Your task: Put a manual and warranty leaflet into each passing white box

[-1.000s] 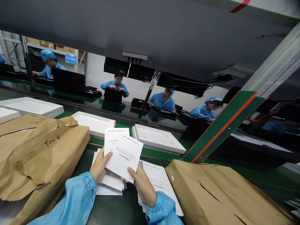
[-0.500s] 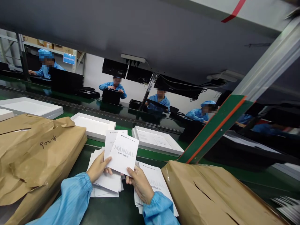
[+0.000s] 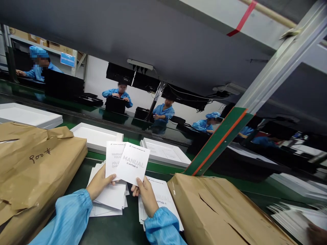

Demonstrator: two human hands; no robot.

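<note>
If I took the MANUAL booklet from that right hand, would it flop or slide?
The MANUAL booklet likely holds its shape: it looks flat above the pinch of the right hand. It's probably light, appearing thin. Looking smooth, it might slide against the warranty booklet behind it.

Your rectangular white paper MANUAL booklet (image 3: 133,164) hides part of the white paper warranty booklet (image 3: 111,161) behind it. Your bare right hand (image 3: 146,194) covers part of the white stack of manuals (image 3: 164,195). The left edge cuts off the crumpled brown paper package (image 3: 43,166); lower right, loose white papers (image 3: 291,217) and another person's hand (image 3: 317,234) blur.
</note>
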